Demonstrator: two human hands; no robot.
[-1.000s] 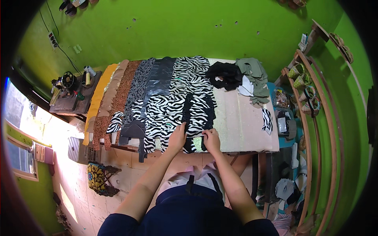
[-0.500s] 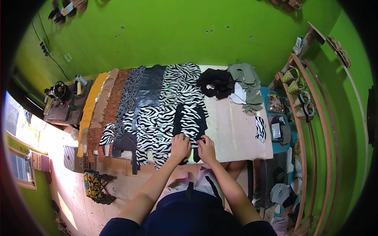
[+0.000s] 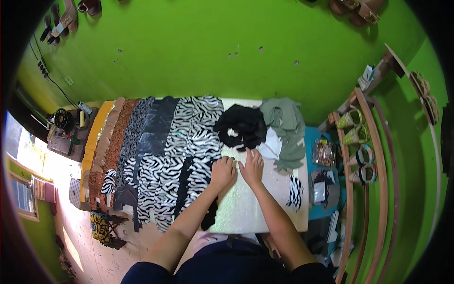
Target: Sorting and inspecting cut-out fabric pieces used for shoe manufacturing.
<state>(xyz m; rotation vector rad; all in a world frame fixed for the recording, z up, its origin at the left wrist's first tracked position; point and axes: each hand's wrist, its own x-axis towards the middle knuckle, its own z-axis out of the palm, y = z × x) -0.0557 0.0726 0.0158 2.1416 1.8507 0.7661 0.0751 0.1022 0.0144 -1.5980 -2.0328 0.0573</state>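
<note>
My left hand [image 3: 222, 173] and my right hand [image 3: 252, 166] lie side by side, palms down, on the pale bare part of the worktable [image 3: 246, 208], just right of the zebra-print fabric sheets [image 3: 189, 156]. The left hand touches the edge of that zebra fabric, next to a narrow black strip [image 3: 208, 217] that hangs over the table's front edge. The right hand's fingertips reach toward a black cloth pile [image 3: 240, 125] and a white piece [image 3: 271, 146]. Neither hand visibly holds anything; fingers are loosely together and flat.
Black, grey-spotted, brown and yellow fabric strips [image 3: 118, 142] cover the table's left half. An olive-green cloth heap [image 3: 286, 125] lies at the back right, with a small zebra scrap [image 3: 295, 191] near it. Curved wooden racks with sandals [image 3: 362, 151] stand right. A sewing machine [image 3: 61, 120] sits far left.
Both hands have moved forward from the table's near edge onto its middle, toward the black cloth pile. My head has leaned closer to the table.
</note>
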